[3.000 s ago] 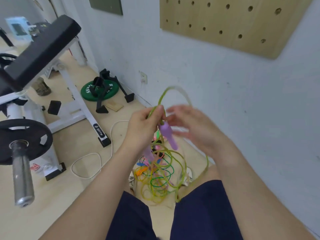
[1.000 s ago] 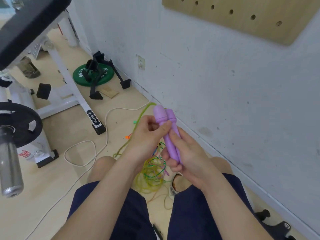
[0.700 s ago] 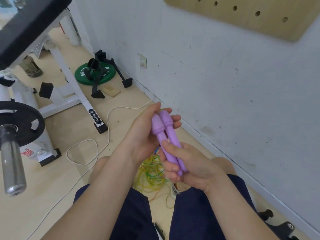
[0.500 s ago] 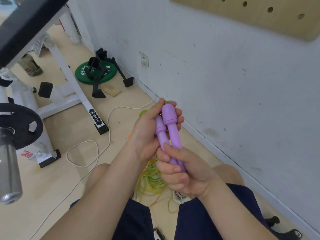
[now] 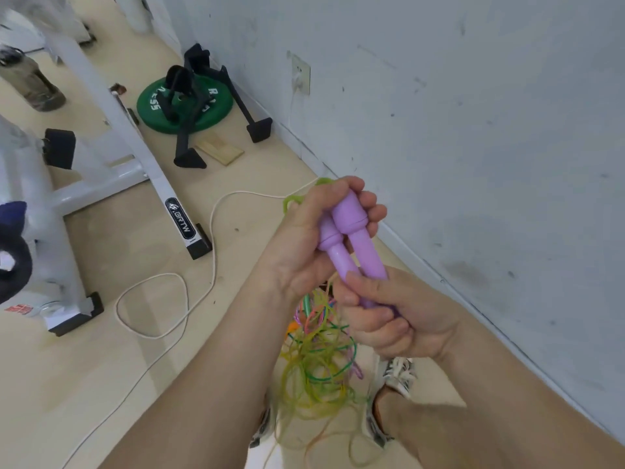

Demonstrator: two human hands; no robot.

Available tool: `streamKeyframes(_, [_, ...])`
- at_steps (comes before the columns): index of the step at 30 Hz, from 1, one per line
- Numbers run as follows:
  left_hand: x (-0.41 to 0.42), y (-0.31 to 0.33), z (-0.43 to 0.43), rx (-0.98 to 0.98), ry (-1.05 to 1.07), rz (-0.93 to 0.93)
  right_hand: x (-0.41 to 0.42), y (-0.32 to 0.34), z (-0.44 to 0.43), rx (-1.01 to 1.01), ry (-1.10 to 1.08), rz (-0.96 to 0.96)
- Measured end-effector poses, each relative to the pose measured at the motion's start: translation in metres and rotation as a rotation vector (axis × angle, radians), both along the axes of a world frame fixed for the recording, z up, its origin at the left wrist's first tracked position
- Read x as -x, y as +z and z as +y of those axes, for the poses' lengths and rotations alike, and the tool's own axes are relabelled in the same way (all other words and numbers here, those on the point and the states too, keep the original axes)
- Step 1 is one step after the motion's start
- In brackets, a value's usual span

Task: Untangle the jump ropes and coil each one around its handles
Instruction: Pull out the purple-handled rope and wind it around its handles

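Observation:
Two purple jump-rope handles (image 5: 355, 242) lie side by side, knobs pointing up and away from me. My left hand (image 5: 311, 231) curls round their knobbed tops, with a bit of yellow-green rope (image 5: 297, 198) showing past its fingers. My right hand (image 5: 395, 316) grips the lower ends of both handles. Below my hands a tangled heap of yellow-green, green, pink and orange ropes (image 5: 314, 363) lies on the floor between my shoes.
The white wall (image 5: 473, 130) runs close on the right. A white bench frame (image 5: 148, 170) stands on the left, with a green weight plate (image 5: 184, 106) and black stands behind it. A white cable (image 5: 189, 292) loops across the wooden floor.
Three seconds ago both hands worked a rope loop with one handle hanging. Since then the two handles came together, my right hand took their lower ends, and my left hand closed over the tops.

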State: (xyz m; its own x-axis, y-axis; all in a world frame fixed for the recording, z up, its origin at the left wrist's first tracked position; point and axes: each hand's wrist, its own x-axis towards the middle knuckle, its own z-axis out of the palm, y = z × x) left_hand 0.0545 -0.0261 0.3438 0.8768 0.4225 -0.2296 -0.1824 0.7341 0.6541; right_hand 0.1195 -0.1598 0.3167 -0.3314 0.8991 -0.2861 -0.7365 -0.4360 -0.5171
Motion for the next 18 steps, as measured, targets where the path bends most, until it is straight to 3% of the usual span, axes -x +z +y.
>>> streamKeyframes(2, [-0.008,-0.017,0.01,-0.052,-0.036,0.13,-0.019,-0.013,0.013,0.037,-0.003,0.04])
streamKeyframes(5, [-0.01,-0.034,0.022,-0.558,-0.072,0.574,-0.037,-0.024,0.022,0.023,-0.042,0.21])
streamKeyframes(7, [-0.01,-0.042,0.036,-0.957,0.235,0.689,-0.042,-0.024,0.022,-0.007,-0.042,0.375])
streamKeyframes(8, [-0.011,-0.04,0.042,-1.059,0.44,0.638,-0.042,-0.023,0.022,-0.007,-0.036,0.442])
streamKeyframes(10, [-0.016,-0.032,0.052,-1.021,0.573,0.353,-0.038,-0.025,0.022,0.004,-0.002,0.527])
streamKeyframes(12, [-0.023,-0.027,0.049,-0.88,0.353,0.196,-0.032,-0.025,0.024,0.007,0.043,0.537])
streamKeyframes(14, [-0.028,-0.027,0.04,-0.665,0.213,0.248,-0.027,-0.026,0.025,-0.018,0.056,0.471])
streamKeyframes(16, [-0.032,-0.027,0.033,-0.527,0.267,0.394,-0.026,-0.026,0.027,-0.052,0.029,0.422])
streamKeyframes(18, [-0.035,-0.035,0.027,-0.684,0.272,0.495,-0.029,-0.022,0.027,-0.059,-0.048,0.421])
